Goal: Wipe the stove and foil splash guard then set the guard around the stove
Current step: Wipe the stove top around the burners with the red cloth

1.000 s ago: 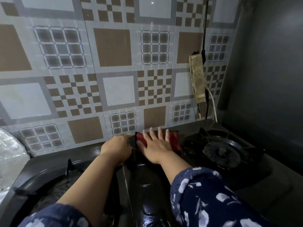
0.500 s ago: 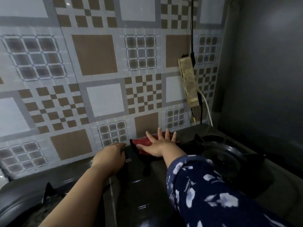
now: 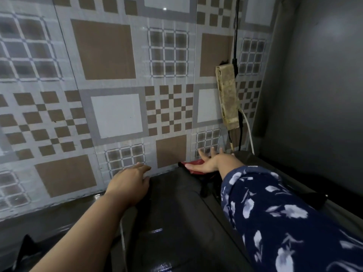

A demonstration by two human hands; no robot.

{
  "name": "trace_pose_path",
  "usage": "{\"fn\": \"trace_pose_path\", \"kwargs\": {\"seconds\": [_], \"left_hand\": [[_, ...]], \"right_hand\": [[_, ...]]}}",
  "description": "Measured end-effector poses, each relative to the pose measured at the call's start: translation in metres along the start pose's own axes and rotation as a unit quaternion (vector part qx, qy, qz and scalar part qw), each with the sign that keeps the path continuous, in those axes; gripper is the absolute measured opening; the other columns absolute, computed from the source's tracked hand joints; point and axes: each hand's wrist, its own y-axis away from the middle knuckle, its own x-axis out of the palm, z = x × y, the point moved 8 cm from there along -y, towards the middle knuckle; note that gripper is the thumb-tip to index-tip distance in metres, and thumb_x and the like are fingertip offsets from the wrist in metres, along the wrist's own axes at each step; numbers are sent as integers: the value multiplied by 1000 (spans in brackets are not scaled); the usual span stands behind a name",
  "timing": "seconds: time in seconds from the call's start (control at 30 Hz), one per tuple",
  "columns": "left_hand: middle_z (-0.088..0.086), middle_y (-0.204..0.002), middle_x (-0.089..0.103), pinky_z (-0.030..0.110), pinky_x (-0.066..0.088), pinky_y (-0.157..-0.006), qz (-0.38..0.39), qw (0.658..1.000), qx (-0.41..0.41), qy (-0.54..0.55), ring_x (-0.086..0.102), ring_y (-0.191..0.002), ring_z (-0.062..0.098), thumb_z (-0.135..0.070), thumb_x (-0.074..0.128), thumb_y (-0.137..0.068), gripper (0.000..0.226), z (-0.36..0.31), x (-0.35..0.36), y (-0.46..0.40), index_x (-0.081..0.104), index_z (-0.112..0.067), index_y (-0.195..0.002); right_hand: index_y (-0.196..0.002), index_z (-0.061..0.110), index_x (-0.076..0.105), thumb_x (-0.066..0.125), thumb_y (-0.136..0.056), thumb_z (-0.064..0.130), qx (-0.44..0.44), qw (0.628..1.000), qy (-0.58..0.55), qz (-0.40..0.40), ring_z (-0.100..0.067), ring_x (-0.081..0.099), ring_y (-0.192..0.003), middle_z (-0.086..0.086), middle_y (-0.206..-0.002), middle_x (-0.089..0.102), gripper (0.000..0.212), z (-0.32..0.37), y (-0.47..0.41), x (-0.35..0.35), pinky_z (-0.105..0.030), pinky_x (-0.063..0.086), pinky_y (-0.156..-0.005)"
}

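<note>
- The stove (image 3: 176,222) is taken as the landmark: its glossy black top fills the lower middle, its back edge close against the patterned tile wall (image 3: 117,95).
- The red cloth (image 3: 193,163) is pressed onto the stove's back edge by the right hand (image 3: 211,163), palm flat and fingers spread straight.
- The left hand (image 3: 128,184) is laid on the stove's back edge, left of the cloth; its fingers appear loosely bent with nothing gripped.
- The foil splash guard cannot be seen, so wiping of the stove is judged to be the step in hand.
- A power strip (image 3: 227,97) with cables hangs on the wall above the stove's right rear; it could be snagged or dampened if the cloth is swept further right.
- Grime could be left in the narrow gap behind the stove.
- Compared with half a second ago, the right hand and cloth have been slid rightward along the back edge, nearer the cables, while the left hand has hardly been moved.
</note>
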Motion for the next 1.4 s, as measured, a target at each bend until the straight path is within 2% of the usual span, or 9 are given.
{"fn": "trace_pose_path", "kwargs": {"seconds": [0.2, 0.33, 0.43, 0.57, 0.77, 0.97, 1.07, 1.2, 1.4], "left_hand": [[6, -138, 54, 40, 45, -102, 57, 997, -43, 14, 52, -124, 26, -26, 42, -94, 41, 22, 1, 14, 49, -28, -134], [9, -130, 59, 41, 48, -96, 60, 996, -61, 15, 56, -117, 29, -18, 41, -90, 40, 30, -10, 40, 56, -23, -126], [8, -125, 62, 40, 50, -92, 57, 996, -68, 25, 58, -112, 30, -18, 41, -89, 39, 34, -18, 65, 58, -25, -124], [7, -137, 54, 40, 44, -101, 48, 996, -76, 23, 52, -123, 29, -22, 44, -90, 45, 31, -31, 98, 49, -25, -135], [6, -138, 53, 41, 43, -103, 37, 998, -53, 8, 51, -125, 27, -21, 43, -91, 43, 9, -42, 154, 50, -23, -133], [2, -139, 53, 40, 45, -101, 36, 998, -41, 5, 52, -124, 25, -28, 42, -92, 42, -2, -49, 204, 51, -27, -133], [3, -136, 56, 38, 44, -100, 16, 999, -41, -19, 53, -122, 26, -24, 41, -91, 40, 5, -56, 226, 55, -26, -128], [-1, -145, 46, 36, 36, -105, 23, 997, -59, -43, 47, -129, 23, -22, 41, -91, 44, 26, -50, 253, 49, -29, -133], [-2, -147, 44, 37, 30, -110, -8, 997, -42, -58, 40, -136, 19, -28, 39, -93, 44, 43, -56, 252, 46, -28, -136]], "right_hand": [[-142, 54, -8, 16, -71, 89, -84, 996, 22, -11, -45, -24, -139, -6, -158, -23, 83, 67, 36, 24, -67, -15, -106], [-144, 52, -4, 12, -83, 78, -152, 987, 6, -56, -38, -24, -142, -1, -158, -21, 68, 108, 73, 45, -62, -17, -109], [-145, 51, -2, 12, -85, 75, -184, 980, 9, -77, -35, -22, -143, 0, -159, -19, 66, 114, 108, 59, -57, -15, -113], [-143, 55, 0, 14, -82, 80, -192, 978, 15, -83, -36, -18, -144, -3, -159, -17, 68, 101, 156, 78, -52, -13, -115], [-140, 60, -2, 13, -78, 83, -172, 981, 14, -90, -37, -20, -144, -2, -159, -19, 68, 68, 227, 107, -52, -13, -115], [-138, 63, 8, 33, -87, 65, -223, 974, -9, -34, -33, -31, -140, 0, -158, -21, 57, 79, 291, 129, -58, -28, -105], [-144, 53, 7, 39, -86, 53, -192, 979, -66, -36, -36, -33, -139, -6, -158, -19, 67, 76, 304, 124, -60, -29, -102], [-151, 20, -5, 13, -92, 63, -68, 989, -104, -86, -35, -23, -143, -13, -159, -16, 76, 72, 308, 133, -60, -20, -109], [-152, 17, 0, 15, -89, 68, -80, 986, -38, -143, -33, -16, -146, -4, -161, -10, 82, 99, 282, 124, -61, -11, -112]]}}
